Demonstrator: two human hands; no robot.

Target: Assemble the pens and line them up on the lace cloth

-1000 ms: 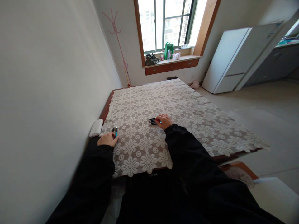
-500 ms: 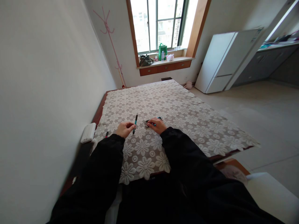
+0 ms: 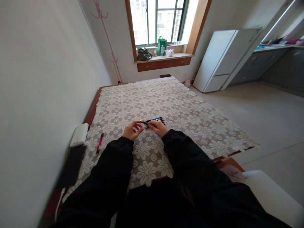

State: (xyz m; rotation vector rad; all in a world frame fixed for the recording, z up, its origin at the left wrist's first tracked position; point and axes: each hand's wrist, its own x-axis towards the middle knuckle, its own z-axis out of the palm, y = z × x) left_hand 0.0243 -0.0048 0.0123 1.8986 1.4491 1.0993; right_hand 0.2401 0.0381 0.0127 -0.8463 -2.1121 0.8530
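while your r hand (image 3: 159,127) pinches dark pen (image 3: 144,123) nearer table (image 3: 93,106) front edge, prob for control, l hand (image 3: 132,130) sits half-open at pen's end, grip unclear; other pens (image 3: 155,119) bunched beyond, maybe vs rolling.

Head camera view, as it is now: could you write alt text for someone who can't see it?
A person's right hand holds a pen, one end close to the left hand, by a cluster of pens on a flowered cloth. A red pen lies apart, farther left; a window and fridge stand beyond.
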